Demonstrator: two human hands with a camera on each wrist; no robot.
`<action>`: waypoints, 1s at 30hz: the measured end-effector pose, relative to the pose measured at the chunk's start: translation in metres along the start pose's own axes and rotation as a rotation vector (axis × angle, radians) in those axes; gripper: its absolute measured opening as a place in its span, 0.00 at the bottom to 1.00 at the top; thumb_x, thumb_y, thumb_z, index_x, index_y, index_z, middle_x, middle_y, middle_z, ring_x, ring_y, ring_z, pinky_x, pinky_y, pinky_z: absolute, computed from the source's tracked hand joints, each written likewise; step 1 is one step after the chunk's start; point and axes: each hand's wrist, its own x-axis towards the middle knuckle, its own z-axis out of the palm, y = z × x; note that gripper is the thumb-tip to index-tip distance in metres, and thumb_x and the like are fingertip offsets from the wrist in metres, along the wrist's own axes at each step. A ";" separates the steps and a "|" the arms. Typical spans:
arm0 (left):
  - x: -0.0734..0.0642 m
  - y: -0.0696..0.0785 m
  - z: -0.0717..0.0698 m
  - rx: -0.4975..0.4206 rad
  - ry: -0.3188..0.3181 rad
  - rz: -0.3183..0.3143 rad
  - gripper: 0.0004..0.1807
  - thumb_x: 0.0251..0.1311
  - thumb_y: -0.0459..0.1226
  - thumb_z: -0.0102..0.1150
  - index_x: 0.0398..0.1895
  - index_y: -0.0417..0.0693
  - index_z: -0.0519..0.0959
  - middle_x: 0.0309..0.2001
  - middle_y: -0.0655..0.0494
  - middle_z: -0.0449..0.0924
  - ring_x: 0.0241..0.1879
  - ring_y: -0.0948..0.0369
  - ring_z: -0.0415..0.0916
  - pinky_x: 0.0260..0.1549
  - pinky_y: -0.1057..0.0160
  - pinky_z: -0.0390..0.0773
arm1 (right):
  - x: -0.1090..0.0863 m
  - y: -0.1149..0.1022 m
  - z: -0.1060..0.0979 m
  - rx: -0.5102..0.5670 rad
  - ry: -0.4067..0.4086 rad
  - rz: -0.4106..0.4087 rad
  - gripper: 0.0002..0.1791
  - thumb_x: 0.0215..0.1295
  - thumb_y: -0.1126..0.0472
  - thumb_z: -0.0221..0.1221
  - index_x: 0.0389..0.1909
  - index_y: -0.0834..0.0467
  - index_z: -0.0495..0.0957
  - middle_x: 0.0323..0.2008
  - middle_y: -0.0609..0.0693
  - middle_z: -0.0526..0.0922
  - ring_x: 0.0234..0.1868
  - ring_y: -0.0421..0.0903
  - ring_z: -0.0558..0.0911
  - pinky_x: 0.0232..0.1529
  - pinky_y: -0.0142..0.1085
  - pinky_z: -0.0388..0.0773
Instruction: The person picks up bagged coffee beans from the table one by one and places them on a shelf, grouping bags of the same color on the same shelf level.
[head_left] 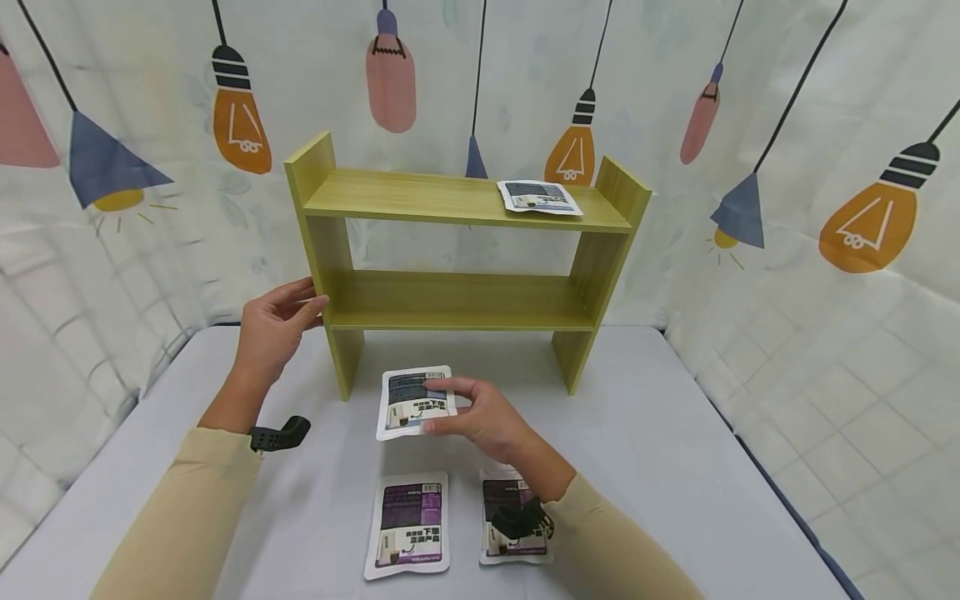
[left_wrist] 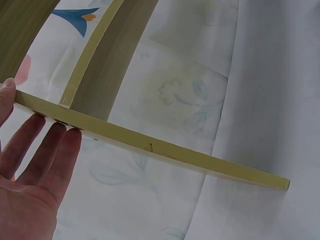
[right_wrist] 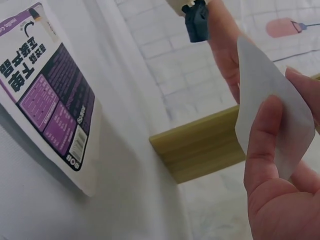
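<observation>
A yellow-green two-tier wooden shelf (head_left: 461, 321) stands on the table. At its left side panel (left_wrist: 150, 142), my left hand (head_left: 277, 325) pinches the board, thumb on one face and fingertips against the other. My right hand (head_left: 487, 417) holds a small white pouch (head_left: 408, 408) with a dark blue label by its right edge, in front of the shelf. Its plain pale back (right_wrist: 270, 100) shows in the right wrist view. A similar blue-labelled pouch (head_left: 540, 197) lies flat on the top board, toward the right.
Two purple-labelled pouches lie on the white table (head_left: 675, 467): one at left (head_left: 408, 525), the other (head_left: 513, 525) partly covered by my right wrist and its black strap. Behind the shelf hangs a cloth backdrop (head_left: 300, 83) printed with lamps and bulbs.
</observation>
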 end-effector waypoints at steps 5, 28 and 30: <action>0.000 0.000 0.000 0.002 0.003 0.008 0.29 0.68 0.46 0.64 0.71 0.53 0.75 0.67 0.51 0.78 0.48 0.77 0.80 0.43 0.77 0.84 | -0.002 -0.006 0.000 0.020 -0.016 -0.013 0.33 0.57 0.76 0.70 0.66 0.59 0.78 0.58 0.60 0.83 0.47 0.47 0.88 0.46 0.34 0.87; -0.001 0.000 0.000 -0.005 0.006 0.025 0.28 0.68 0.44 0.64 0.71 0.51 0.75 0.65 0.53 0.79 0.48 0.77 0.81 0.42 0.76 0.84 | -0.004 -0.034 0.002 0.056 -0.048 -0.070 0.37 0.55 0.83 0.65 0.68 0.63 0.74 0.58 0.60 0.82 0.47 0.44 0.87 0.45 0.31 0.86; -0.001 0.001 0.000 -0.008 0.007 0.028 0.28 0.68 0.44 0.65 0.71 0.51 0.75 0.65 0.54 0.80 0.48 0.77 0.81 0.42 0.76 0.84 | -0.004 -0.036 0.002 0.054 -0.048 -0.072 0.37 0.56 0.83 0.65 0.68 0.63 0.74 0.58 0.60 0.82 0.47 0.44 0.87 0.45 0.31 0.86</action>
